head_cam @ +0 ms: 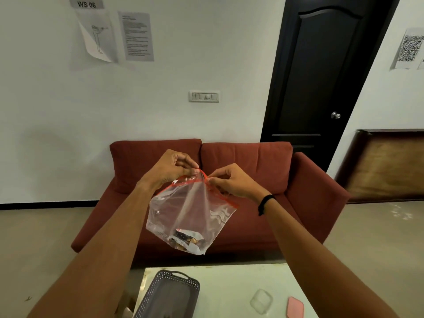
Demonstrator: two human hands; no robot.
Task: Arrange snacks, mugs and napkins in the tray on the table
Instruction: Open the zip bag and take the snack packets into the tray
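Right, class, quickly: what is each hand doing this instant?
Left hand: closed, pinching the top edge of the zip bag.
Right hand: closed, pinching the same bag's top edge.

Red sofa [229, 180] (before black door [321, 76])

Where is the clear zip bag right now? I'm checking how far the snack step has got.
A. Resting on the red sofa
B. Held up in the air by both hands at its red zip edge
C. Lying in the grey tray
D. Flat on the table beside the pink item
B: the left hand and right hand pinch the red top of the zip bag, which hangs above the sofa, clear of the tray.
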